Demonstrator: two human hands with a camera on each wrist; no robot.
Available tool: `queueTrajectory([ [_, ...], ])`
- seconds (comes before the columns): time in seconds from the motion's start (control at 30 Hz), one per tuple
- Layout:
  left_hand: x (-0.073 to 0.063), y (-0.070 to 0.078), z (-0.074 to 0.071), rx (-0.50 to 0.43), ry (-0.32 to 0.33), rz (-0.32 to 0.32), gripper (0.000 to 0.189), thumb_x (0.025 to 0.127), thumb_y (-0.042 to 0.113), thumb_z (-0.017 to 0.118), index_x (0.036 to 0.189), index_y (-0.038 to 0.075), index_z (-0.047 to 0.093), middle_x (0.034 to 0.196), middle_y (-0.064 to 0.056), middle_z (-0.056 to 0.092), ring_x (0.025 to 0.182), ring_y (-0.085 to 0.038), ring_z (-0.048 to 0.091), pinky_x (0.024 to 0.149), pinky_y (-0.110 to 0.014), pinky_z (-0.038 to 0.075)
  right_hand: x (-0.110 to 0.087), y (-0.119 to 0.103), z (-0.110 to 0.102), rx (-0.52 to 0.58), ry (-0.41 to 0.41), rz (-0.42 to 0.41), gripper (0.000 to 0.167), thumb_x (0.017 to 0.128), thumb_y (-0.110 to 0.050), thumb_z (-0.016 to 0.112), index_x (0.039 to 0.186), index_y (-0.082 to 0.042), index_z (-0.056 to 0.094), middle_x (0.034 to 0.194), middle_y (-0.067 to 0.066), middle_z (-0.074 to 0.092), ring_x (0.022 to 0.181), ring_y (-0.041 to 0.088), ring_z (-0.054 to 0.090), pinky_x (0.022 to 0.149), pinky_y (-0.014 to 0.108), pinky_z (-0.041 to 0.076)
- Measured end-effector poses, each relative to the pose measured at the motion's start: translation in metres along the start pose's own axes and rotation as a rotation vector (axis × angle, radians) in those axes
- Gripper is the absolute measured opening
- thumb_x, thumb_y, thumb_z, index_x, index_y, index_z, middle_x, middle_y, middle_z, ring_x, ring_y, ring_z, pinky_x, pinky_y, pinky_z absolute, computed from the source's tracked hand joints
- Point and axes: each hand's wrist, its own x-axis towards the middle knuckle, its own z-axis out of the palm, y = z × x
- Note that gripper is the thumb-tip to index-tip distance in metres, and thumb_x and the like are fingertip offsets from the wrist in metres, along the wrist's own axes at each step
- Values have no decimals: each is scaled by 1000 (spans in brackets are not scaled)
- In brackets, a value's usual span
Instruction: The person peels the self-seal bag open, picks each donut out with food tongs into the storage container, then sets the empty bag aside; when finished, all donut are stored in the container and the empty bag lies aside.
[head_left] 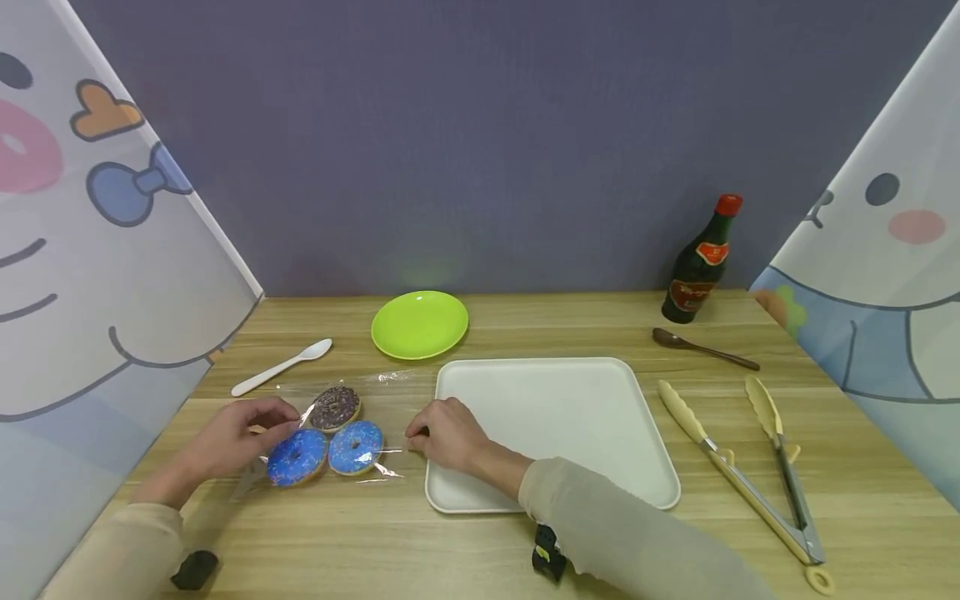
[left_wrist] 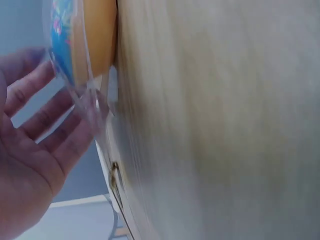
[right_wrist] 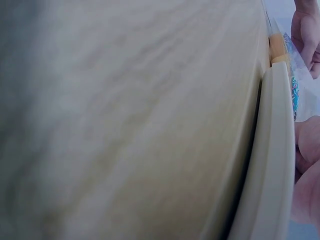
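Three toy-like donuts lie together under clear plastic, which looks like a bag (head_left: 390,392): a chocolate donut (head_left: 335,408) at the back, and a left blue donut (head_left: 297,457) and a right blue donut (head_left: 356,447), both with sprinkles. At the plastic's left side my left hand (head_left: 238,437) has its fingertips by the left blue donut. The left wrist view shows those fingers fairly straight, against the plastic (left_wrist: 90,112). My right hand (head_left: 450,435) is over the left edge of the white tray (head_left: 555,433), thumb and curled fingers pinching the plastic bag's right edge.
Behind the plastic are a white spoon (head_left: 282,367) and a green plate (head_left: 420,325). To the tray's right lie spread tongs (head_left: 757,492) and a dark wooden spoon (head_left: 705,348). A dark bottle (head_left: 696,271) with a red cap stands at the back right.
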Motion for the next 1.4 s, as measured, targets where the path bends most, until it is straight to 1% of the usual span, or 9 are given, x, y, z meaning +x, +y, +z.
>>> queueTrajectory([
  [0.1, 4, 4, 2, 38, 5, -37, 6, 84, 12, 74, 89, 14, 72, 81, 10, 66, 73, -4, 61, 56, -25, 51, 0, 0, 0, -4, 3, 3, 4, 80, -13, 76, 83, -14, 78, 82, -9, 71, 80, 0, 63, 74, 13, 46],
  [0.13, 4, 4, 3, 50, 6, -40, 7, 82, 13, 75, 88, 14, 73, 81, 11, 66, 72, -3, 60, 55, -25, 50, 0, 0, 0, -6, 3, 4, 4, 80, -14, 76, 83, -14, 78, 82, -9, 71, 80, 0, 63, 73, 14, 46],
  [0.27, 5, 3, 4, 74, 21, -14, 9, 77, 6, 78, 83, 11, 75, 77, 12, 66, 70, -2, 58, 55, -24, 50, 0, 0, 1, -3, -2, -1, 3, 80, -14, 76, 82, -14, 78, 82, -10, 71, 79, 0, 62, 74, 13, 45],
  [0.43, 4, 1, 5, 74, 47, 13, 10, 77, 3, 77, 83, 10, 75, 76, 13, 66, 69, -1, 59, 55, -23, 49, 0, 0, 0, 3, 4, 0, 3, 80, -13, 76, 82, -14, 78, 81, -10, 71, 79, 0, 62, 73, 13, 45],
  [0.6, 2, -1, 4, 46, 70, 21, 9, 78, 4, 77, 82, 11, 75, 77, 8, 68, 69, -1, 59, 54, -20, 48, 0, 0, 0, -4, 6, 0, 3, 80, -14, 76, 81, -15, 78, 82, -10, 71, 79, 0, 63, 72, 13, 45],
  [0.7, 1, -2, 4, 14, 86, 17, 10, 77, 2, 77, 80, 11, 75, 76, 6, 69, 69, -1, 59, 54, -18, 47, -1, 0, 0, -9, 5, -3, 3, 80, -14, 77, 82, -15, 78, 82, -10, 71, 78, 0, 63, 72, 13, 45],
  [0.9, -1, -5, 3, -46, 97, -28, 7, 80, 0, 74, 81, 7, 74, 78, 4, 69, 68, -2, 58, 53, -18, 47, -1, 0, 1, -14, 6, -17, 3, 79, -14, 77, 82, -15, 78, 81, -10, 71, 78, 0, 63, 70, 13, 46],
  [1.17, -3, -9, 3, -121, 75, -59, 6, 85, -3, 67, 85, 1, 72, 79, -4, 69, 67, -5, 61, 54, -19, 49, -1, 1, 1, -16, 0, -23, 2, 79, -15, 77, 81, -16, 78, 81, -11, 70, 76, -1, 62, 70, 12, 45],
  [1.4, -3, -8, 2, -146, 65, -62, 6, 88, -1, 65, 86, -2, 71, 79, -3, 69, 68, -5, 62, 56, -18, 50, -1, 0, 1, 0, -5, -14, 6, 81, -21, 77, 82, -15, 78, 81, -11, 70, 77, -2, 61, 68, 12, 45],
])
